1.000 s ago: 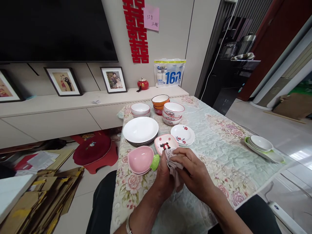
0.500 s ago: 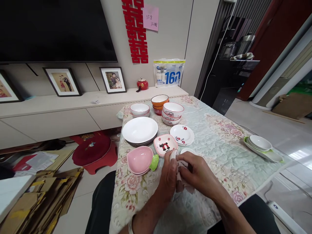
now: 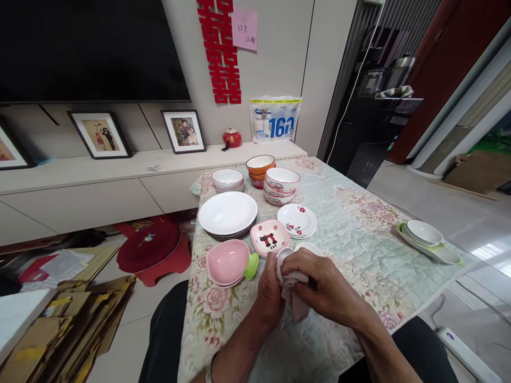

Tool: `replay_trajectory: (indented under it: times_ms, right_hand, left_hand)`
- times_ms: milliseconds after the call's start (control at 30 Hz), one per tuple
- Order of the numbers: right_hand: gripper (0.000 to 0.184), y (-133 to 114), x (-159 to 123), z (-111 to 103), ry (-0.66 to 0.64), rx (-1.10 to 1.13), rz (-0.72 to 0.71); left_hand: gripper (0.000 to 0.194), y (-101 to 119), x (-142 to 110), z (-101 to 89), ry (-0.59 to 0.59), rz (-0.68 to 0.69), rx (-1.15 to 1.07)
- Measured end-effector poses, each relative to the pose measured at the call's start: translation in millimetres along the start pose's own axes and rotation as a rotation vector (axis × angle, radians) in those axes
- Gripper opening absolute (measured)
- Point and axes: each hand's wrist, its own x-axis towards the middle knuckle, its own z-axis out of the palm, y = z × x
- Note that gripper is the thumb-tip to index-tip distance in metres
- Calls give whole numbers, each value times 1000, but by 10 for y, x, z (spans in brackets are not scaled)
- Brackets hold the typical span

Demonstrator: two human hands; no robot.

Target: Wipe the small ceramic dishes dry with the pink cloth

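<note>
My left hand (image 3: 270,295) is closed around a small white dish (image 3: 281,256), whose rim shows above the fingers. Its lower part is hidden by the hand and cloth. My right hand (image 3: 323,284) grips a pale pinkish cloth (image 3: 298,303) and presses it against that dish. Just beyond the fingers lies another small white dish (image 3: 308,247), partly covered. A pink square cat plate (image 3: 270,238) sits close behind my left hand. To the left stand pink bowls with a green leaf handle (image 3: 228,261).
Behind are white plates (image 3: 227,213), flowered plates (image 3: 297,219), red-rimmed bowls (image 3: 281,183), orange bowls (image 3: 260,166) and white bowls (image 3: 227,180). Small dishes on a long tray (image 3: 429,244) rest near the right edge of the tablecloth (image 3: 339,223). A red stool (image 3: 151,247) stands left.
My right hand has shifted slightly left with the cloth, over the small dish. The dish is tilted differently, so more of its rim shows. Other tableware has stayed in place.
</note>
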Motion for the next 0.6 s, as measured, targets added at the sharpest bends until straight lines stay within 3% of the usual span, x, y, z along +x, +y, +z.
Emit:
replay_trajectory:
  times_ms: [167,300,467,600]
  right_hand:
    - [25,88,28,139,195,-118,-124]
    - [18,164,35,275,287,-319,-45]
    - [19,31,5,194,169,-318,223]
    - [26,-68,14,79,103,-53,221]
  left_hand:
    - [52,-59,44,93,-20,-99,-168]
    - [49,-47,19,13,-40,35,-95]
    - [47,23,-11,-2,-46,126,130]
    - [52,8,-2,24,-60,82,171]
